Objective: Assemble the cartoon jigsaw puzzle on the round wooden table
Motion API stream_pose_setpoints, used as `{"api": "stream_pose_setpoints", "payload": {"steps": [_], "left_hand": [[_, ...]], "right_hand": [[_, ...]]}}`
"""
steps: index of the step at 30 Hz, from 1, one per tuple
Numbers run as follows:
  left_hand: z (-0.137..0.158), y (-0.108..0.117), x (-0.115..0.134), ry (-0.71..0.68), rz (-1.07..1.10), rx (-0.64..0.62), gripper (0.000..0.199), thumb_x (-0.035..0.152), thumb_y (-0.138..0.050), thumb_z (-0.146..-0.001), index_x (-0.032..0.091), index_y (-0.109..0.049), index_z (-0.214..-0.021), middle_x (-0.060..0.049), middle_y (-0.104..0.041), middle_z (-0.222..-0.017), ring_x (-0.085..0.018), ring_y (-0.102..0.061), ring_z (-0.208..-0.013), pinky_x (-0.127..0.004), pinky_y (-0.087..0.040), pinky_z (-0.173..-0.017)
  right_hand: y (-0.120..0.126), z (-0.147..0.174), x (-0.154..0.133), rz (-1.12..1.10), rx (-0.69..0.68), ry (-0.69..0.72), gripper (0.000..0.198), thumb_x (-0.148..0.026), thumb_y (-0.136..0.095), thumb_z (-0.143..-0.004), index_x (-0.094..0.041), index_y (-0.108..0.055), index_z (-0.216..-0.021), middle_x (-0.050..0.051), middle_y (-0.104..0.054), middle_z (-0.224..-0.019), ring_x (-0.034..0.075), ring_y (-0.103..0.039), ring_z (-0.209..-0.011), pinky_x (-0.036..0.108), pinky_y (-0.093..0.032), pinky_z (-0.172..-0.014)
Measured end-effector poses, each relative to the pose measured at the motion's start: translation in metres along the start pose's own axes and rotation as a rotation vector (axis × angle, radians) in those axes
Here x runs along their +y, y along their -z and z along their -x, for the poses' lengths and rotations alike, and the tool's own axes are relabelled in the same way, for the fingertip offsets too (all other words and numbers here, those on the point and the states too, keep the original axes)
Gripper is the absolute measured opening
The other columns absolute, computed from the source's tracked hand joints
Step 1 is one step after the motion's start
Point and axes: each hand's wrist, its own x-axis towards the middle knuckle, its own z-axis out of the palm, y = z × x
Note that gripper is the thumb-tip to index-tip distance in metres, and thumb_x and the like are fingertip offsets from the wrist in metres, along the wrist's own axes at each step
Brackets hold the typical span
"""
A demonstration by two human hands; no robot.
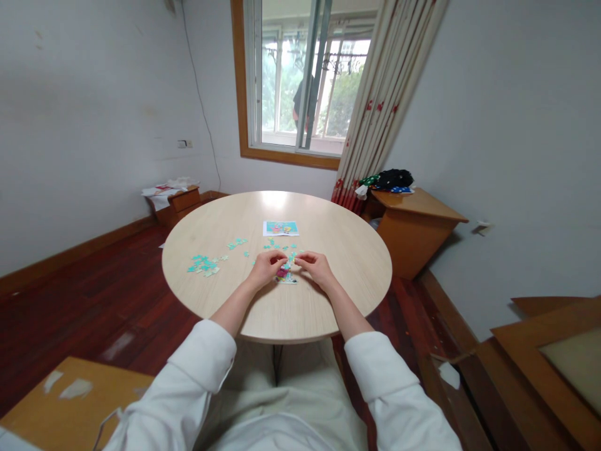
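Note:
Both hands meet over a partly joined jigsaw puzzle (287,280) near the middle of the round table. My left hand (268,268) has its thumb and fingers pinched at the puzzle's left side, and what lies between the tips is too small to make out. From the right, my right hand (317,269) pinches a small puzzle piece at its fingertips. Part of the joined puzzle is hidden under the fingers. Just beyond the hands lie several loose puzzle pieces (285,248). A picture card (280,228) with a turquoise background lies flat farther back.
A heap of turquoise puzzle pieces (204,265) lies on the left of the round table (347,250), with a smaller group (237,243) behind it. A wooden cabinet (413,225) with cloths on top stands at the right, under the curtain (389,94).

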Motion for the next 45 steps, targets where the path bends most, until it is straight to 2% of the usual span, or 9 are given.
{"api": "stream_pose_setpoints", "payload": {"steps": [7, 18, 31, 38, 45], "left_hand": [[-0.003, 0.007, -0.009, 0.020, -0.049, 0.090, 0.016, 0.030, -0.058, -0.071, 0.016, -0.065, -0.068, -0.002, -0.063, -0.064, -0.012, -0.051, -0.057, -0.025, -0.039, -0.058], [-0.003, 0.006, -0.011, 0.024, -0.076, 0.079, 0.021, 0.032, -0.052, -0.074, 0.015, -0.062, -0.068, -0.002, -0.063, -0.064, -0.013, -0.054, -0.060, -0.025, -0.042, -0.061], [-0.004, 0.006, -0.001, 0.146, 0.202, 0.044, 0.023, 0.039, -0.056, -0.070, 0.016, -0.057, -0.068, 0.001, -0.057, -0.048, -0.012, -0.053, -0.045, -0.024, -0.041, -0.049], [-0.002, 0.006, 0.004, 0.206, 0.249, -0.036, 0.026, 0.042, -0.059, -0.069, 0.016, -0.057, -0.069, 0.002, -0.056, -0.046, -0.011, -0.051, -0.042, -0.022, -0.038, -0.045], [-0.001, 0.006, 0.005, 0.267, 0.281, -0.063, 0.026, 0.041, -0.057, -0.070, 0.015, -0.057, -0.070, 0.002, -0.055, -0.050, -0.012, -0.053, -0.044, -0.023, -0.039, -0.046]], "right_hand": [[0.012, -0.004, 0.008, 0.314, 0.049, 0.150, 0.014, -0.032, -0.069, -0.061, -0.018, -0.066, -0.061, 0.004, -0.066, -0.072, 0.018, -0.059, -0.075, 0.033, -0.045, -0.076], [0.019, -0.005, 0.015, 0.392, 0.022, 0.192, 0.016, -0.033, -0.069, -0.061, -0.018, -0.067, -0.065, 0.005, -0.066, -0.079, 0.018, -0.059, -0.079, 0.033, -0.045, -0.078], [0.018, -0.006, 0.023, 0.477, -0.036, 0.212, 0.016, -0.033, -0.070, -0.063, -0.018, -0.069, -0.068, 0.004, -0.067, -0.074, 0.017, -0.059, -0.072, 0.029, -0.045, -0.069], [0.016, -0.007, 0.023, 0.498, -0.025, 0.162, 0.012, -0.031, -0.070, -0.063, -0.019, -0.069, -0.066, 0.002, -0.068, -0.071, 0.016, -0.059, -0.069, 0.028, -0.045, -0.067], [0.014, -0.006, 0.019, 0.594, -0.044, 0.171, 0.008, -0.028, -0.070, -0.065, -0.020, -0.069, -0.065, 0.002, -0.067, -0.069, 0.015, -0.058, -0.067, 0.027, -0.044, -0.067]]}}
